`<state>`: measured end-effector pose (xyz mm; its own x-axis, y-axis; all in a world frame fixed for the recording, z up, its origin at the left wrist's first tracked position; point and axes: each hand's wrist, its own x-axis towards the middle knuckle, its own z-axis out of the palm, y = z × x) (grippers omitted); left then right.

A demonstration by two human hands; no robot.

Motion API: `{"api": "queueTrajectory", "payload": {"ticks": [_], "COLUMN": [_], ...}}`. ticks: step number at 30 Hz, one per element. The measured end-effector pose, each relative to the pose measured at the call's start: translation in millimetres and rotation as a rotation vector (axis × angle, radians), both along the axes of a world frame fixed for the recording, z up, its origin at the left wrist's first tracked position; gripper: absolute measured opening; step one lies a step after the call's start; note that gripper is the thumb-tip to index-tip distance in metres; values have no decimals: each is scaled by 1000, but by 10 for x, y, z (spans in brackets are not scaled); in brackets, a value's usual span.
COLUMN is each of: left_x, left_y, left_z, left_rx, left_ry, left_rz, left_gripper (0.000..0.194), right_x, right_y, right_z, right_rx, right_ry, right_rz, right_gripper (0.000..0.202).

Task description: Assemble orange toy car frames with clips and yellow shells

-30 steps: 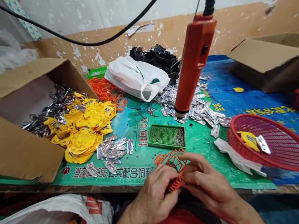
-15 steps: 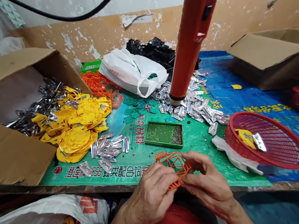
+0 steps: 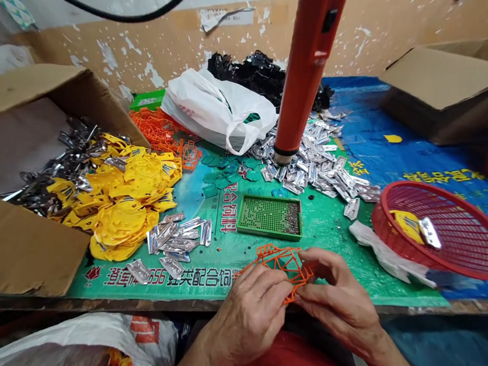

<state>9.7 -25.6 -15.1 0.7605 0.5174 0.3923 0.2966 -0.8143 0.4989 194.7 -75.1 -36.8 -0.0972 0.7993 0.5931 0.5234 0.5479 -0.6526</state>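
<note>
Turned to show more of its face vs 1 s ago: orange lattice frame [image 3: 286,260], at front edge of green-covered table [image 3: 326,232], just nearer than tray [image 3: 268,236]. Gripping its L side w/ curled L hand [image 3: 253,305]; pinching its R side w/ R hand [image 3: 343,298]. Beyond tray: silver pcs [image 3: 336,184].

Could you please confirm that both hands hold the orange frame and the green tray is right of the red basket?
Not quite: the head view shows the green tray left of the red basket. The left hand and right hand do hold the orange frame.
</note>
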Motion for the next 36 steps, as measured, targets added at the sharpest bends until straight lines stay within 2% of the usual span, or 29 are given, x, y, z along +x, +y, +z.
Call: {"api": "queueTrajectory", "payload": {"ticks": [5, 11, 16, 19, 23, 26, 30, 36], "left_x": [-2, 6, 18, 8, -56, -102, -99, -66], "left_y": [4, 3, 6, 7, 14, 17, 14, 25], "left_z": [-4, -11, -63, -64, -17, 10, 8, 14], "left_rx": [20, 14, 0, 54, 230, 268, 280, 256], "left_ry": [24, 24, 17, -23, -151, -169, -195, -228], "left_rz": [0, 1, 5, 76, 268, 341, 317, 284], "left_gripper": [20, 16, 17, 20, 26, 17, 14, 15], "right_x": [-24, -11, -34, -42, -29, -34, -62, -69], "right_y": [32, 38, 80, 117, 127, 100, 64, 46], "right_z": [61, 46, 88, 140, 179, 183, 170, 113], "right_rx": [30, 36, -5, 34, 74, 69, 72, 71], "right_ry": [0, -39, -221, -225, -156, -103, -56, -51], "right_rz": [-7, -16, 60, 38, -40, -67, -94, -104], "right_gripper": [20, 15, 21, 17, 13, 14, 19, 14]}}
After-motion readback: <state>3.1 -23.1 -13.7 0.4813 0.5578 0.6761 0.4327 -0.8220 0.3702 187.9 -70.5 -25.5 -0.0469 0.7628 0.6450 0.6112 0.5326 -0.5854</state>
